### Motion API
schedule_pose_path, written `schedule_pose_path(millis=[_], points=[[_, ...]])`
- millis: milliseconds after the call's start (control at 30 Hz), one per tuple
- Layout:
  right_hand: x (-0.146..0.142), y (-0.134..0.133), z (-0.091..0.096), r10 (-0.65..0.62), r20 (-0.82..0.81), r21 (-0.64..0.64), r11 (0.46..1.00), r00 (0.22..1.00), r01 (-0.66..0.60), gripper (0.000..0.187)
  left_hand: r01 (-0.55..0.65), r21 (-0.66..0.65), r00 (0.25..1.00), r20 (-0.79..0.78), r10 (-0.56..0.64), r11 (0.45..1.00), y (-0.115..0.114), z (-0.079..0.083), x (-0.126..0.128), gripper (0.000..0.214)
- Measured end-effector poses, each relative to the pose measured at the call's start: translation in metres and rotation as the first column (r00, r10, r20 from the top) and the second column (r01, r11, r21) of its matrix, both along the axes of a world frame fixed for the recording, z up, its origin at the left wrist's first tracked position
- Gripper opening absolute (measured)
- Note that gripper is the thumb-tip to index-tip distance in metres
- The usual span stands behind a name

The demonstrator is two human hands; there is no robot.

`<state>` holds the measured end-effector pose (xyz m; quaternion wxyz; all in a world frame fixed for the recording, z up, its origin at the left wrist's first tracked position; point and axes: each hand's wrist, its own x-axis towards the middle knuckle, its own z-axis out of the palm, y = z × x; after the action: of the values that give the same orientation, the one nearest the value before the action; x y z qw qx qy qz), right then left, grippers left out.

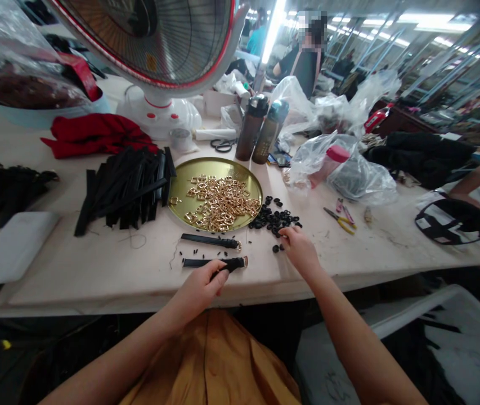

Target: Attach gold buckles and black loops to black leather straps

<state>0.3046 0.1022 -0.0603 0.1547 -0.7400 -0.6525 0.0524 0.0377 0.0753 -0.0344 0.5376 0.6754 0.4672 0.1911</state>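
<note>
My left hand (206,284) is closed around a black strap (195,262) with a gold buckle (245,261) at its right end, near the table's front edge. Just behind it lies a second black strap (206,240), also buckled. At the edge of a pile of small black rings (274,216), my right hand (300,247) has its fingers pinched together; whether a ring is between the fingertips is too small to tell. A round gold tray (184,171) holds a heap of gold buckles (223,202). To its left are stacked many black strips (115,194).
A large fan (155,107) stands behind the strips, beside a red cloth (96,134). Two bottles (248,132) and black scissors (223,146) are behind the tray. Yellow-handled pliers (341,221) and a black cap (453,221) lie right. A white box (12,244) sits left.
</note>
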Motion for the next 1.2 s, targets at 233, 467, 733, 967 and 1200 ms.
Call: schedule_pose_path(millis=[233,467,733,967,1200], points=[[0.016,0.02,-0.001,0.035,0.08,0.012,0.999,0.996,-0.036,0.021,0.037,-0.036,0.999,0.012,-0.036,0.999,0.001,0.001,-0.001,0.023],[-0.005,0.009,-0.009,-0.004,-0.208,-0.06,0.998,0.978,-0.009,0.025,0.066,-0.016,0.998,0.011,-0.066,0.998,0.006,0.002,0.005,0.025],[-0.011,0.011,-0.003,0.143,0.083,-0.09,0.987,0.986,-0.135,0.027,0.025,-0.046,1.0,0.0,-0.025,0.999,0.002,-0.001,-0.003,0.024],[0.007,0.032,-0.002,-0.021,0.249,-0.068,0.997,0.968,0.039,0.024,0.038,-0.052,0.999,0.02,-0.037,0.998,0.0,-0.001,-0.001,0.025],[-0.002,0.036,-0.004,0.039,0.301,-0.147,0.989,0.953,0.006,0.026,0.06,-0.05,0.998,-0.002,-0.06,0.997,-0.002,-0.003,-0.006,0.026]])
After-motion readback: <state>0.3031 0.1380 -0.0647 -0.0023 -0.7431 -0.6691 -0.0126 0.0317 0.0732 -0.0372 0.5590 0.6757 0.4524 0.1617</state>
